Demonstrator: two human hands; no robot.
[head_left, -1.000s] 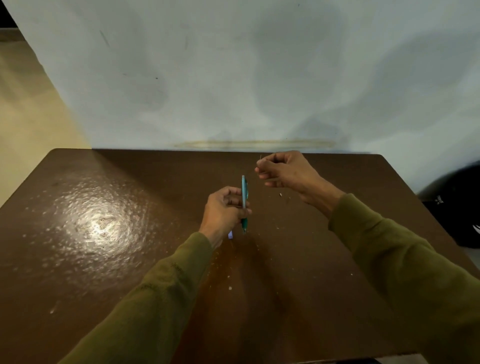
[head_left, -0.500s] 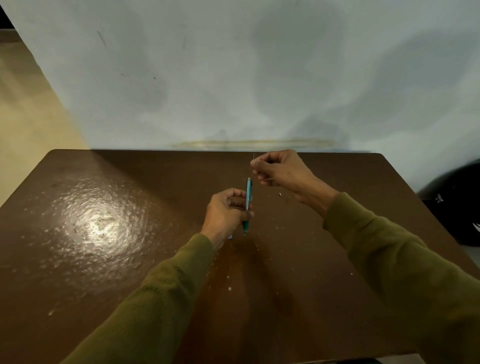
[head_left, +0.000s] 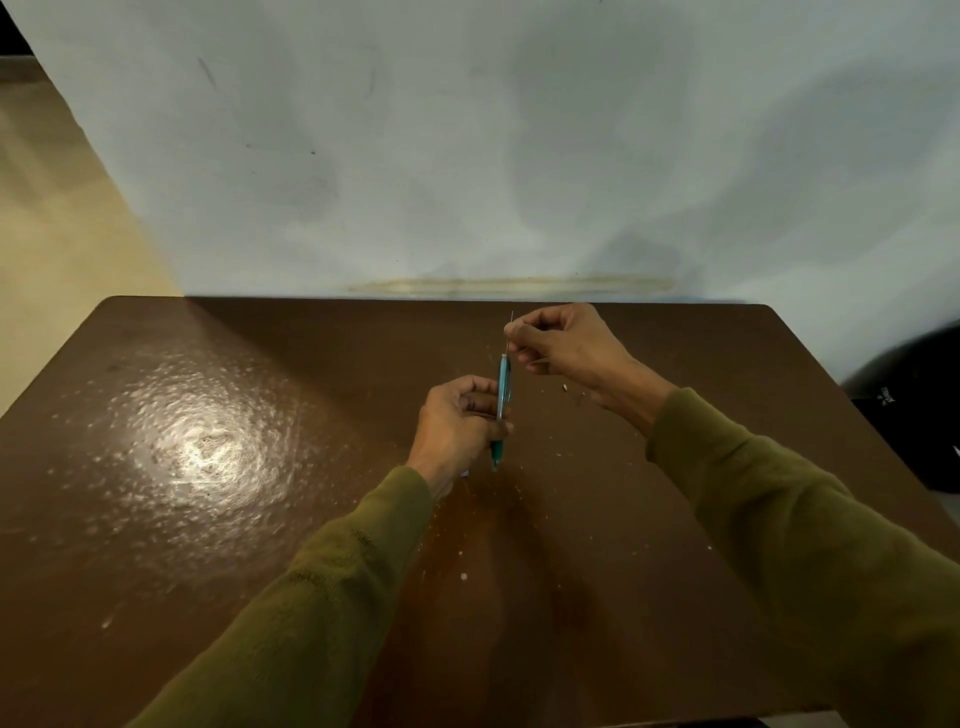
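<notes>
My left hand (head_left: 457, 423) grips a teal mechanical pencil (head_left: 503, 387), held upright over the brown table (head_left: 208, 519). My right hand (head_left: 566, 343) pinches a thin lead (head_left: 510, 325) between thumb and forefinger, directly above the pencil's top end. The lead's lower end reaches the pencil's top opening. Both arms wear olive-green sleeves.
Behind the table's far edge rises a pale wall (head_left: 467, 156). A dark bag-like object (head_left: 914, 415) sits off the table's right side. Small light specks (head_left: 565, 387) lie on the table near my right hand. A glare patch (head_left: 208, 452) shines on the left.
My right hand moved left with the lead until it lined up over the pencil's top. The left hand tilted the pencil slightly and stayed in place.
</notes>
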